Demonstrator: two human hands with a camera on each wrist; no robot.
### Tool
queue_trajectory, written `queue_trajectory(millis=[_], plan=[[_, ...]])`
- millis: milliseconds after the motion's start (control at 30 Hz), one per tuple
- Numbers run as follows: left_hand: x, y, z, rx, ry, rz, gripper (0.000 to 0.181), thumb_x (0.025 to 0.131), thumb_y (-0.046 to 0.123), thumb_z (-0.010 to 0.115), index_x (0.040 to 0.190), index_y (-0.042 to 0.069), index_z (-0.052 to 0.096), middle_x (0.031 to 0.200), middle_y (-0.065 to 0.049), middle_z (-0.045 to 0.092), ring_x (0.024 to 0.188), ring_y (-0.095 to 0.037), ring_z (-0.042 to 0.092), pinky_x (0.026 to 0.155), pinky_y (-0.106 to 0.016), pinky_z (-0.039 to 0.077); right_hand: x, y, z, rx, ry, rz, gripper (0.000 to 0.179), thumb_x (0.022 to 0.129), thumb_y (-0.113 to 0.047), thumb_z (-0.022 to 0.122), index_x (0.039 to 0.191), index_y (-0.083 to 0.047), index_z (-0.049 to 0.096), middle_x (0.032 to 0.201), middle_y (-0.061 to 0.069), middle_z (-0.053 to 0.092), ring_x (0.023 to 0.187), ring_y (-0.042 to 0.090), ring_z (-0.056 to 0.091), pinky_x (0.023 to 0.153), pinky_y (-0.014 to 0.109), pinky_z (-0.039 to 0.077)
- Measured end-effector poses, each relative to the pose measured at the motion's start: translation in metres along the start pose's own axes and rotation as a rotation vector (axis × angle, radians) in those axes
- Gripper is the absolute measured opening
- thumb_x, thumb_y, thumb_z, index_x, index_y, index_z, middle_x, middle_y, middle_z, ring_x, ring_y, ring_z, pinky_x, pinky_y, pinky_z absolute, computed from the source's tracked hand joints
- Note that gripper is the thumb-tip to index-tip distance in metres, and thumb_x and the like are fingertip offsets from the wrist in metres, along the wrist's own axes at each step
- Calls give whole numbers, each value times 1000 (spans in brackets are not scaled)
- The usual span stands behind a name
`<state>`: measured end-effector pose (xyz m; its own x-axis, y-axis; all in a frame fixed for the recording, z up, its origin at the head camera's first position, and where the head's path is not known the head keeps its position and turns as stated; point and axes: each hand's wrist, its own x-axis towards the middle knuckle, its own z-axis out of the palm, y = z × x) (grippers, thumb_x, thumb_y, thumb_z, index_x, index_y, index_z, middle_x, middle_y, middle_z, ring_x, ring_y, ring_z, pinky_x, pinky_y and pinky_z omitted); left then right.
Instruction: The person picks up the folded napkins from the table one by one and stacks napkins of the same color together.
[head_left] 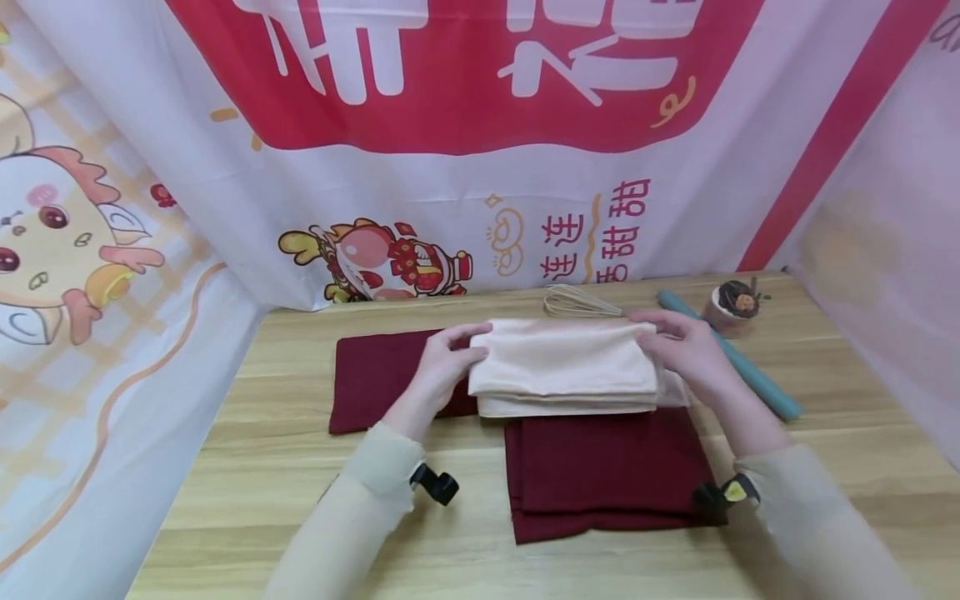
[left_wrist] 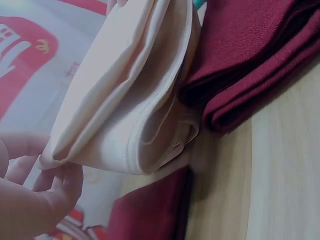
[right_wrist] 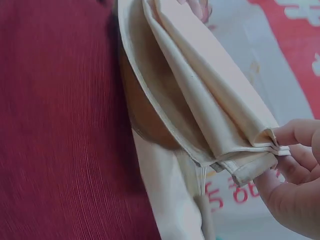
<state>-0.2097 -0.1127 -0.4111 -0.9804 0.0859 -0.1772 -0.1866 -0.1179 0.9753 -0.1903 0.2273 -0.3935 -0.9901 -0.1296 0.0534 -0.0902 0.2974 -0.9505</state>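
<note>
Wooden table [head_left: 300, 517], whisk [head_left: 581, 302] behind cream cloth [head_left: 562, 362]: head view only.

Even, soft light fills the head view, bright and without glare; only faint shadows lie under the folded cream cloth [head_left: 564, 367] on the pale wooden table [head_left: 300, 500]. Its edges bow outward and soften toward the corners. Both wrist views are dimmer, slightly hazy, with motion blur on the dark red ribbed cloth [right_wrist: 60, 125].
</note>
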Motion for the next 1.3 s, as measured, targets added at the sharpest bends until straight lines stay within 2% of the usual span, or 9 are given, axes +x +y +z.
queue_trajectory(millis=[200,367,500,600,700,800,933,1067,1300], plan=[[19,-14,21,0,0,-5,38,82,-11,64,118,-1,66,120,-16,59,76,-12,62,64,-24,53,14,20,-15,-14,8,110,49,95,-22,60,137,1,48,118,18,53,86,6,56,71,22,52],[29,-25,32,26,-8,1,43,80,-12,63,122,-2,63,113,-15,60,61,-7,54,54,-21,45,20,34,-21,-58,21,124,49,96,-18,59,138,2,46,127,27,53,86,4,58,74,19,50],[34,-33,39,60,-30,4,47,80,-13,63,125,0,61,110,-19,62,62,-9,55,53,-20,45,23,44,-24,-153,45,118,47,95,-16,59,137,1,49,126,28,53,97,16,56,75,17,46],[35,-38,42,119,-32,23,48,80,-14,63,125,2,61,116,-19,60,79,-14,61,64,-21,49,26,50,-26,-202,44,123,48,94,-14,59,138,1,47,132,30,48,112,31,49,84,26,45],[33,-39,42,172,-38,32,48,80,-14,64,126,2,60,125,-18,55,96,-24,61,71,-25,50,28,54,-28,-264,28,113,50,93,-10,60,140,1,45,136,32,43,121,43,44,95,43,43],[32,-44,40,183,-43,32,49,80,-14,65,126,2,60,125,-19,54,102,-29,60,69,-28,50,29,56,-28,-300,7,89,52,91,-5,60,140,1,44,137,32,42,122,48,43,98,54,40],[34,-51,37,207,-18,37,48,78,-11,69,123,5,62,119,-17,59,99,-26,61,66,-27,50,27,54,-27,-304,-16,78,55,89,0,60,141,3,42,138,31,42,121,49,43,95,52,43],[27,-45,35,270,-1,46,48,77,-9,70,122,5,63,119,-13,59,103,-27,60,72,-28,54,24,51,-27,-338,-34,61,56,87,2,61,140,5,42,135,33,44,118,49,46,85,47,50],[3,-33,24,359,-48,132,47,80,-7,67,125,0,58,122,-18,57,105,-33,61,79,-34,55,7,42,-28,-397,-60,-104,56,84,6,63,135,14,42,135,34,44,115,54,45,94,60,41]])
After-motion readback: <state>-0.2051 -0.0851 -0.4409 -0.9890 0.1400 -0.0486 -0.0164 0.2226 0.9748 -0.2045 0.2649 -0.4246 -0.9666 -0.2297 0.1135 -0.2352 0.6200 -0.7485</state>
